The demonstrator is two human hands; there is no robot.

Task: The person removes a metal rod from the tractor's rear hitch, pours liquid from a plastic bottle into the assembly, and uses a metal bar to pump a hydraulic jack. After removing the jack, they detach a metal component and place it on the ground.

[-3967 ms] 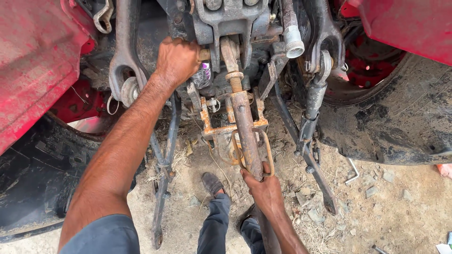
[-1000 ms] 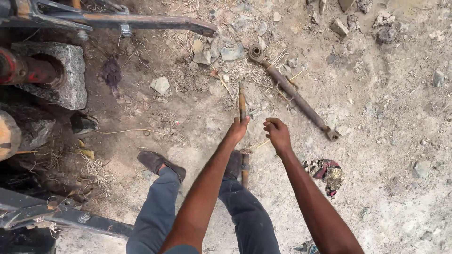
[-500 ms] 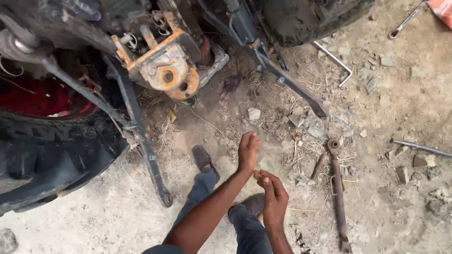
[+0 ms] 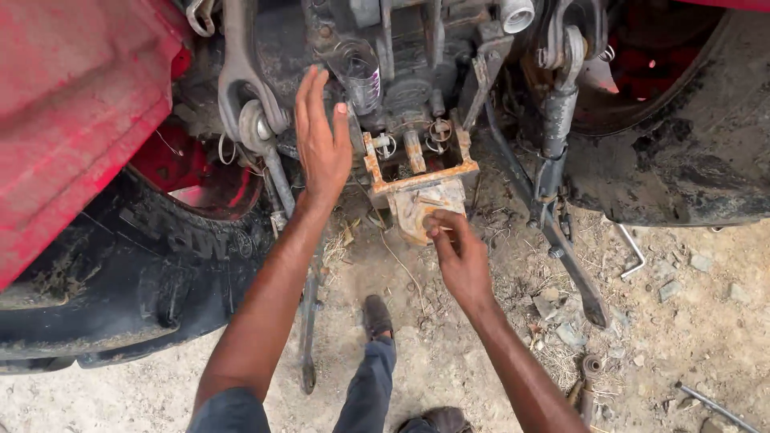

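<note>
Rear of red tractor [image 4: 72, 120] overhead, big black tyre [image 4: 144, 273] lower left, second tyre [image 4: 690, 152] right, dirt and stone ground [image 4: 706, 337] below. Centre: grimy rear housing [image 4: 401, 56] with rusty orange drawbar bracket [image 4: 417, 164] hanging under it, open U-frame facing the camera, long axis running left to right. Below that bracket, a pale worn plate [image 4: 417, 210], tilted, directly ahead of right hand [image 4: 459, 256]. Right hand nearer of the two: fingertips [image 4: 437, 227] curled and pressed against the plate's lower edge, pinching or just pushing, cannot tell. Left hand [image 4: 322, 140] up and left of bracket, palm flat, fingers spread, resting on or just off the housing beside a clear cylindrical part [image 4: 361, 72]; nothing gripped. Bracket sits between both hands, closer to right, up and slightly left from its fingertips. Obstructions: left lift arm [image 4: 245, 96] with ball-end link just beside left wrist; right lift rod [image 4: 557, 120] and lower link [image 4: 573, 265] running down to the ground, right of the bracket, well clear of right hand. Small pins and clips inside bracket frame, too small to sort. Loose on ground: bent steel hook [image 4: 634, 248], rod [image 4: 714, 407] bottom right, both apart from hands. Own shoe [image 4: 377, 317] and trouser leg under the work.
</note>
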